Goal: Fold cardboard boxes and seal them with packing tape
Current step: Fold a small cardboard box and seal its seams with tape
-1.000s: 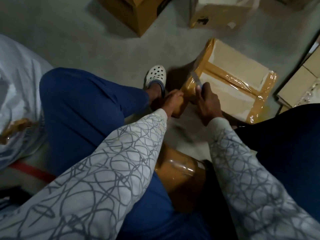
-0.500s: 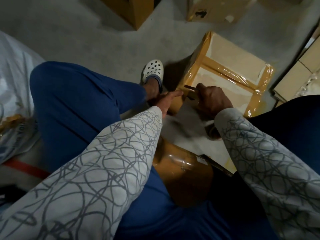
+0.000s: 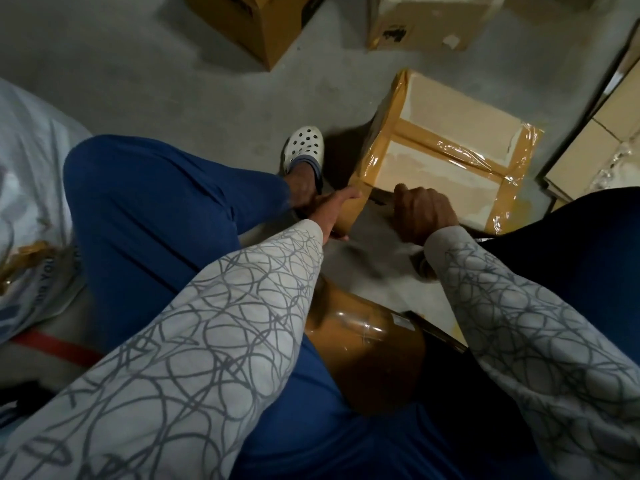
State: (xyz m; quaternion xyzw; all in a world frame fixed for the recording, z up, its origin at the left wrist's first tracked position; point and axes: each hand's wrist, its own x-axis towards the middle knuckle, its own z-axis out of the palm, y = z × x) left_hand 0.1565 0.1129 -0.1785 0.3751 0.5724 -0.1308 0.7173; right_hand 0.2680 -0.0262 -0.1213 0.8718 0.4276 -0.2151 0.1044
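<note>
Dim room, bare grey concrete floor point(image 3: 173, 81). The cardboard box point(image 3: 450, 133) sits on it right ahead of both grips, with brown tape point(image 3: 446, 147) across the top and down the edges. My left grip point(image 3: 332, 213) has its fingers stretched flat on the box's near corner. The right grip point(image 3: 422, 213), just beside it, is curled tight round a dark tool point(image 3: 381, 198) at the box's near edge. Behind the grips a fat tape roll point(image 3: 367, 348) lies in the lap. There's a white clog point(image 3: 304, 147) just past the left grip, more boxes point(image 3: 263, 26) further ahead, flat cardboard point(image 3: 595, 140) beyond the right grip and a white sack point(image 3: 31, 188) way off left. The patterned sleeves point(image 3: 207, 341) hide the near floor
</note>
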